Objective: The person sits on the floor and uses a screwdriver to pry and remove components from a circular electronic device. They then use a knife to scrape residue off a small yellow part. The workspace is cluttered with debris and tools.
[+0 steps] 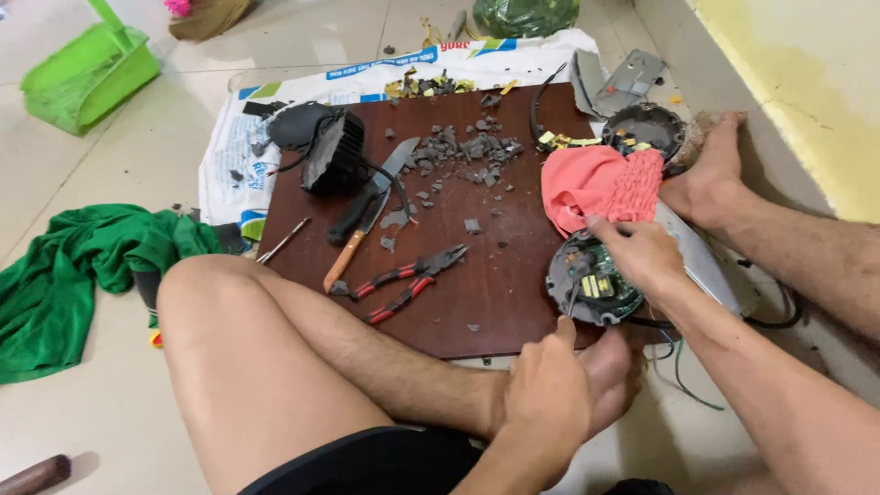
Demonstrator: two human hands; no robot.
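My right hand [642, 252] pinches the lower edge of a pink cloth [596, 183] that lies over the right side of a dark brown board [477, 293]. Just below the cloth sits a round grey housing with a green circuit board [587, 280] inside, and my right hand partly covers it. My left hand [550, 390] is curled at the board's front edge, resting against my foot [614, 367], with its thumb near the housing's rim. Whether it holds anything is hidden.
On the board lie red-handled pliers [408, 280], a knife [367, 206], a black finned lamp body [335, 151] and grey rubble [472, 147]. A second round housing [646, 128] sits by my other foot [710, 174]. A green cloth [82, 266] and a green dustpan [82, 78] lie left.
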